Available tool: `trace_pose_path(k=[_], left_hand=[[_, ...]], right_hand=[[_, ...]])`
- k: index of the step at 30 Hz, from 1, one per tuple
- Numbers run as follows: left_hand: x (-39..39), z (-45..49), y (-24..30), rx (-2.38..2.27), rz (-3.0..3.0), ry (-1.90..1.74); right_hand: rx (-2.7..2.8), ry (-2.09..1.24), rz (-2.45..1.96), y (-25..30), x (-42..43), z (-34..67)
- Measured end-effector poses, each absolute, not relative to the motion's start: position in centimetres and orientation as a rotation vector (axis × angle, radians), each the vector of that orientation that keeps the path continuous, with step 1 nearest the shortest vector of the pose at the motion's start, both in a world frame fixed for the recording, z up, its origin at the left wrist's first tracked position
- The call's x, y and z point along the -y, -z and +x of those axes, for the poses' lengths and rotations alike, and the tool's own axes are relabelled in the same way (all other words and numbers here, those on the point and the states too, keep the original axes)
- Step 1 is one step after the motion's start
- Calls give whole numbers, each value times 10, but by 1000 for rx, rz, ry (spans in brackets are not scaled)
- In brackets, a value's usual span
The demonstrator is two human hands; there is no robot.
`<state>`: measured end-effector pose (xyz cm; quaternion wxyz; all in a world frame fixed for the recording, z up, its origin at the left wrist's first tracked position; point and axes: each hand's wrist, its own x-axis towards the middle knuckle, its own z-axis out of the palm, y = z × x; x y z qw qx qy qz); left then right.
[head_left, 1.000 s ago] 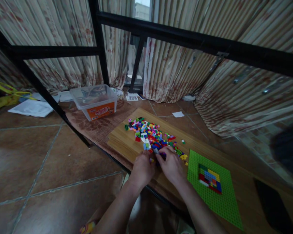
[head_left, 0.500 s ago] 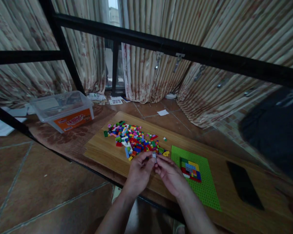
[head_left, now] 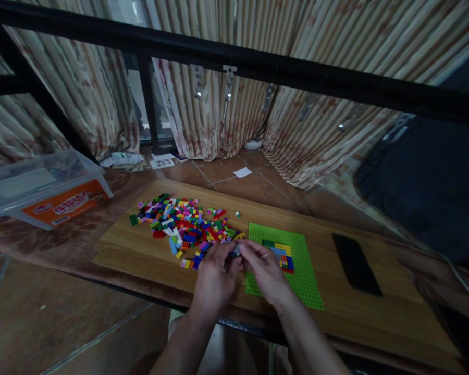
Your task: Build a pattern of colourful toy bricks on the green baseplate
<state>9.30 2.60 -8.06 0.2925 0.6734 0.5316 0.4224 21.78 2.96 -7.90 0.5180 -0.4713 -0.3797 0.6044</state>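
Observation:
A small grey toy brick (head_left: 237, 250) is pinched between the fingertips of my two hands, partly hidden by them. My left hand (head_left: 216, 275) is closed on its left side, just in front of the pile of colourful toy bricks (head_left: 187, 223). From the right, my right hand (head_left: 264, 266) grips the same brick with thumb and fingers, over the near left part of the green baseplate (head_left: 307, 284). On that plate is a flat multicoloured block of joined bricks (head_left: 284, 254), its left part covered by my right hand.
The wooden board (head_left: 140, 260) carries the bricks and baseplate. A black phone-like slab (head_left: 356, 264) lies to the right. A clear plastic box (head_left: 68, 200) with an orange label stands at left. A black metal bar (head_left: 258, 62) crosses before the curtains (head_left: 203, 112).
My view has turned right, so the board and box sit further left in the picture. Both hands stay together on the grey brick, which is now more covered by fingers.

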Motion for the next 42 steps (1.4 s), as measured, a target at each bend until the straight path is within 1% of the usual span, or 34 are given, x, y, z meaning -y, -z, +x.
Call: trace_pose_path(k=[5,10,14,16,21,23,27,34,42], left_hand=[[-24,104,80,-1382,1758,-1110],[-25,111,74,-1218,1501,-1213],[-33,109,80,-1288,1459,-1225],[-39,107,85,-1378,1574,-1173],[-51,105,91,-1575,1969,-921],[-53,108,91,-1611,2084,-786],[-57,116,91,-1631,2262,-590],[-60,121,94,-1670,2371,-514],[-60,128,89,-1687,2443,-468]], right_hand=[[931,-1502,-1145,74,-26,232],[863,-1511,-1098,69,-22,247],[839,-1486,-1045,63,-20,266],[816,-1399,-1084,63,-22,281],[693,-1022,-1269,71,-28,327],[689,-955,-1313,77,-28,340],[745,-936,-1392,87,-25,349],[884,-897,-1504,102,-27,357],[1265,-556,-1736,104,-29,368]])
